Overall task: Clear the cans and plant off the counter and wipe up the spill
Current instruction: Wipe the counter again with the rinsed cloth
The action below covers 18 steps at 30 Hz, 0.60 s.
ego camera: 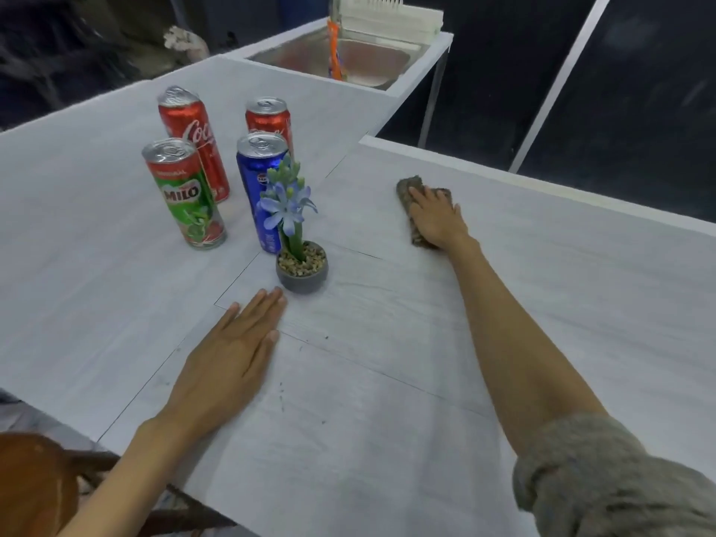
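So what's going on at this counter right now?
A person is wiping the counter. Their right hand presses flat on a brownish cloth towards the far right side. Their left hand rests flat on the surface, just short of the potted plant. Behind the plant stand a Milo can, a blue can and two Coca-Cola cans, all upright and grouped on the left. I can't make out a spill.
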Tool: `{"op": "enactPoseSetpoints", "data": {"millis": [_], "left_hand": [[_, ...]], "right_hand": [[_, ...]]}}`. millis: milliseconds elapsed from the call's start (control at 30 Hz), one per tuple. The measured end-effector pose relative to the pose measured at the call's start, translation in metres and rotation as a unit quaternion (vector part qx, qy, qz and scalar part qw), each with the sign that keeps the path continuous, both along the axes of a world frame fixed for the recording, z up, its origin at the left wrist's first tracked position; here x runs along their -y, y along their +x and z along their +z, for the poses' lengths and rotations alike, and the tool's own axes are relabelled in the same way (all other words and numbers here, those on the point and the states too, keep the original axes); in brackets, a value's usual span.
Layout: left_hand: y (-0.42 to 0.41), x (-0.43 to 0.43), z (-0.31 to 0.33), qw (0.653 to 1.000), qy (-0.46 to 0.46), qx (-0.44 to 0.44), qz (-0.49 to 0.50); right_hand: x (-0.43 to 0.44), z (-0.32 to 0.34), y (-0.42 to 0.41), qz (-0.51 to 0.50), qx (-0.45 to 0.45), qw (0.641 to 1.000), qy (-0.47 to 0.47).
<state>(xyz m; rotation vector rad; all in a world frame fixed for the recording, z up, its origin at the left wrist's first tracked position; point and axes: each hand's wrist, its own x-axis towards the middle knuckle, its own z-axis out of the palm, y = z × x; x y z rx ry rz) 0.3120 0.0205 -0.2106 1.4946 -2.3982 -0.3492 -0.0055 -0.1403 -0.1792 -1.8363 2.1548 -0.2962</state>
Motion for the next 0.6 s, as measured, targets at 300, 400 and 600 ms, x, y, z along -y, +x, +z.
{"op": "enactPoseSetpoints", "data": {"millis": [300, 400, 600], "left_hand": [[-0.004, -0.001, 0.002, 1.0, 0.003, -0.007, 0.008], [-0.005, -0.001, 0.002, 1.0, 0.003, 0.0, 0.01], [-0.004, -0.001, 0.001, 1.0, 0.003, 0.002, 0.006]], "right_hand": [[-0.101, -0.009, 0.034, 0.26, 0.004, 0.966, -0.01], [-0.073, 0.0, -0.006, 0.189, 0.004, 0.982, 0.016], [-0.099, -0.004, 0.054, 0.106, -0.002, 0.994, -0.013]]}}
